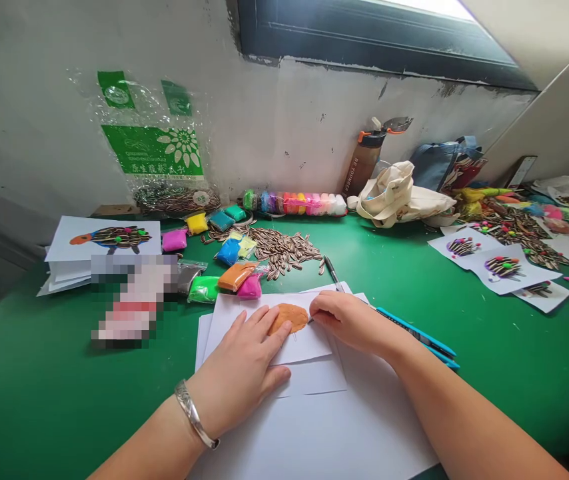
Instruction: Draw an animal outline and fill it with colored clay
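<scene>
An orange flattened patch of modelling clay [289, 317] lies on a white sheet of paper [314, 347]. My left hand [247, 363] rests flat, fingers stretched out, partly covering the clay's left side and holding the sheet down. My right hand [347, 320] is closed in a pinch at the clay's right edge. A small dark tip shows beneath its fingertips; what it belongs to is hidden. Thin drawn lines are visible on the paper just below the clay. More white sheets [334, 427] lie underneath.
Behind the paper lie clay packets [237, 275], striped sunflower seeds [287, 250] and a black pen [332, 270]. Blue pens [439, 347] lie beside my right forearm. Finished seed pictures [499, 260] are at right; another tops a paper stack [107, 240] at left. A bottle [362, 163] stands by the wall.
</scene>
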`<state>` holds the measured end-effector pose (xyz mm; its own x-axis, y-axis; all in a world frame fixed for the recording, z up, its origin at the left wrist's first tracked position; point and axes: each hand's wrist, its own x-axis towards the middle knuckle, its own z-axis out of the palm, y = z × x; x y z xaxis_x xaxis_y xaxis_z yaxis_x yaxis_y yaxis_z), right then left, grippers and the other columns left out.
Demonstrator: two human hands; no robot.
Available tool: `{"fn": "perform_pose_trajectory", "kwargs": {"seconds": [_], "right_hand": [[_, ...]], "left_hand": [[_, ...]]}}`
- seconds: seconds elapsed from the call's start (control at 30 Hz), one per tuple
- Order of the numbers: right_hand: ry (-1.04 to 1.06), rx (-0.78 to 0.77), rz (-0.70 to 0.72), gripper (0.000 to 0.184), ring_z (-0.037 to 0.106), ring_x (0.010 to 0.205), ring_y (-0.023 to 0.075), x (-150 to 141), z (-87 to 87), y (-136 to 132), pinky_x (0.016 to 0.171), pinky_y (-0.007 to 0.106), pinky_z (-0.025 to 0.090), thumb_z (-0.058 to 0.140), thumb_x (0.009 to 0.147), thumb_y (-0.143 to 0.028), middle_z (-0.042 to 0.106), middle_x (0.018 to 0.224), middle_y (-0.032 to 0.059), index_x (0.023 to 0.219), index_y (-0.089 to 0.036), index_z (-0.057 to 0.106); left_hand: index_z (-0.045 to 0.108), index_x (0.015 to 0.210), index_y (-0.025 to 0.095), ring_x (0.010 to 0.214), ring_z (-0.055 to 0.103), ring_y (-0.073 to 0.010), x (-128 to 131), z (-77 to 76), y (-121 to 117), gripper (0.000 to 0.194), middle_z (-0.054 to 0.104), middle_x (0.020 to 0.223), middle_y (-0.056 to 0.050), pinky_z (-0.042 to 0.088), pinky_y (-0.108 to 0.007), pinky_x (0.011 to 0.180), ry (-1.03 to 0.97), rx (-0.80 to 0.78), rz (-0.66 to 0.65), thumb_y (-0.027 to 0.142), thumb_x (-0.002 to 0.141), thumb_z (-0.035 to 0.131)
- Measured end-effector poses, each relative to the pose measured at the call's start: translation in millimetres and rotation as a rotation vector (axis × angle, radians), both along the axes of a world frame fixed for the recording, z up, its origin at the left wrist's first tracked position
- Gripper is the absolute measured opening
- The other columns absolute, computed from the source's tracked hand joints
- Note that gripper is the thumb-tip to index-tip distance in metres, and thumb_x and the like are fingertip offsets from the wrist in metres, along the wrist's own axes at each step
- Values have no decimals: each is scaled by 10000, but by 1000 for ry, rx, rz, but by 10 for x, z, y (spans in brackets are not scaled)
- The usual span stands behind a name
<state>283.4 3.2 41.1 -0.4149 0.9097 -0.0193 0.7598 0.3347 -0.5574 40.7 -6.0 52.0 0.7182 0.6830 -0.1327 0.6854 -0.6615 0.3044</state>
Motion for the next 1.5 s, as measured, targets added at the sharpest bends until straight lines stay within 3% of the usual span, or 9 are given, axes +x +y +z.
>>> {"fn": "perform_pose_trajectory", "kwargs": {"seconds": [0.23,0.5,1.5], "right_hand": [[93,-16,-11,192,546,740,135,27,-31,22,642,236,387,465,895,-111,646,836,13,847,-184,636],[-19,52,35,202,504,695,123,-8,-37,20,604,223,337,473,890,-76,601,775,4,781,-176,612],[-2,52,62,197,520,709,122,-14,-15,23,617,214,360,474,901,-78,608,815,18,834,-179,629]], "left_hand": [[484,1362,245,1398,316,-342,6,1,1,522,406,1497,-127,291,-586,1113,-11,8,2,355,866,605],[470,1374,251,1398,314,-331,-11,-40,1,536,407,1495,-119,285,-572,1122,-21,26,-7,359,867,607],[468,1375,265,1410,285,-335,2,14,4,511,392,1504,-111,267,-590,1121,22,-13,-1,357,885,580]]}}
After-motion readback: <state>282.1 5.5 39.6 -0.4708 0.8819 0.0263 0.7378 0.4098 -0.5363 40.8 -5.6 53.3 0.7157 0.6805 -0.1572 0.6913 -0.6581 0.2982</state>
